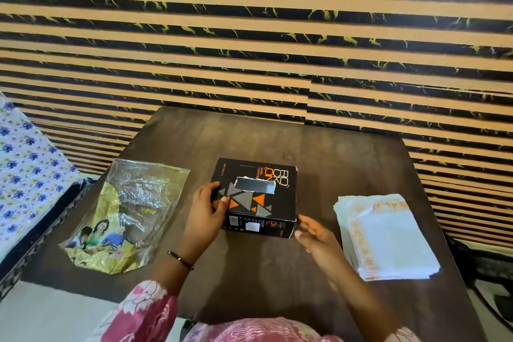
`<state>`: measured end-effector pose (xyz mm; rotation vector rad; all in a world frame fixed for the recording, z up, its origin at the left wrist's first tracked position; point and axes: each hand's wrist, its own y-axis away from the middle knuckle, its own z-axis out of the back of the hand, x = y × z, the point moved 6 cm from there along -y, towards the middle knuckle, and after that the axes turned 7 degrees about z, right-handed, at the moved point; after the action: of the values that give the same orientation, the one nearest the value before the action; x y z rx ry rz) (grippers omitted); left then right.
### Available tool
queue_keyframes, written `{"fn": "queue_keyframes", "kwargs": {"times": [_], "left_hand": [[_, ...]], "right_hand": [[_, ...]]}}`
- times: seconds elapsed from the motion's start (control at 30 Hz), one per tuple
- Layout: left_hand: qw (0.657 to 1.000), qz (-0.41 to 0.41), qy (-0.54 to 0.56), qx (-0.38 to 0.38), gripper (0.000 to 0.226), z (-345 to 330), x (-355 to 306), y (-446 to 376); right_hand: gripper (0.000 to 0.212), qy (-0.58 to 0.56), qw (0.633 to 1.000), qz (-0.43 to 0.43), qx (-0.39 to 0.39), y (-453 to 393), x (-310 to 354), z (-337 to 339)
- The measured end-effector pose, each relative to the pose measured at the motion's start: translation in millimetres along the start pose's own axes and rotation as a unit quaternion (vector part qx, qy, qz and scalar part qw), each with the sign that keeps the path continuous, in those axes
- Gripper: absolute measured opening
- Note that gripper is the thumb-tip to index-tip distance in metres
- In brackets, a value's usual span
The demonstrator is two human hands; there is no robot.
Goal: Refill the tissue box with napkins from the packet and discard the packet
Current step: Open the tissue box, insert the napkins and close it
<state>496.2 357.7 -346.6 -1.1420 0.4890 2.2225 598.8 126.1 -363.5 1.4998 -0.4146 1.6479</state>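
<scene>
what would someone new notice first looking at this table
Probably the black box with orange triangles at the middle of the dark table, a slot cut in its top; the left hand grips its left end while the right hand hovers open by its near right corner. A stack of white napkins lies to the right, and a crumpled, empty-looking plastic packet to the left.

Soft, even daylight, fairly bright; glare on the crinkled plastic packet [125, 214] at left, faint shadows on the desk [277, 141], wall stripes bowing toward the edges
</scene>
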Motion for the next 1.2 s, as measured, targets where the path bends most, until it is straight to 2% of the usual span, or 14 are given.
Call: {"fn": "queue_keyframes", "kwargs": {"times": [0.17, 0.33, 0.43, 0.53, 0.63, 0.77, 1.0, 1.1, 1.2], "left_hand": [[0.999, -0.026, -0.029, 0.011, 0.04, 12.0, 13.3, 18.6], [0.986, -0.11, -0.128, -0.011, 0.05, 3.6, -16.2, 18.5], [0.961, -0.182, -0.203, 0.046, 0.061, -32.0, -49.4, 18.3], [0.92, -0.22, -0.305, 0.11, 0.065, -69.6, -63.7, 16.9], [0.896, -0.223, -0.362, 0.129, 0.07, -84.8, -62.4, 15.9], [0.887, -0.217, -0.384, 0.138, 0.07, -85.1, -60.5, 19.8], [0.886, -0.217, -0.387, 0.136, 0.069, -84.5, -61.0, 20.3], [0.887, -0.22, -0.384, 0.134, 0.069, -84.2, -62.1, 18.6], [0.889, -0.214, -0.383, 0.134, 0.068, -84.4, -62.6, 18.3]], "right_hand": [[0.029, 0.009, 0.998, -0.001, 0.055, 16.1, -11.9, 7.7], [0.027, 0.025, 0.999, 0.006, 0.031, 0.4, -8.3, 23.3], [0.031, 0.032, 0.999, 0.044, -0.001, -18.1, 11.6, 24.5], [0.033, 0.086, 0.991, 0.091, -0.054, -38.2, 32.3, 25.7], [0.04, 0.181, 0.975, 0.105, -0.076, -53.5, 47.6, 25.1], [0.049, 0.286, 0.951, 0.112, -0.031, -70.9, 51.7, 14.3], [0.026, 0.266, 0.951, 0.151, -0.038, -83.8, 48.7, 28.1], [0.023, 0.281, 0.947, 0.153, -0.038, -87.1, 42.8, 40.0], [0.029, 0.34, 0.932, 0.119, -0.036, -83.2, 26.7, 54.6]]}}
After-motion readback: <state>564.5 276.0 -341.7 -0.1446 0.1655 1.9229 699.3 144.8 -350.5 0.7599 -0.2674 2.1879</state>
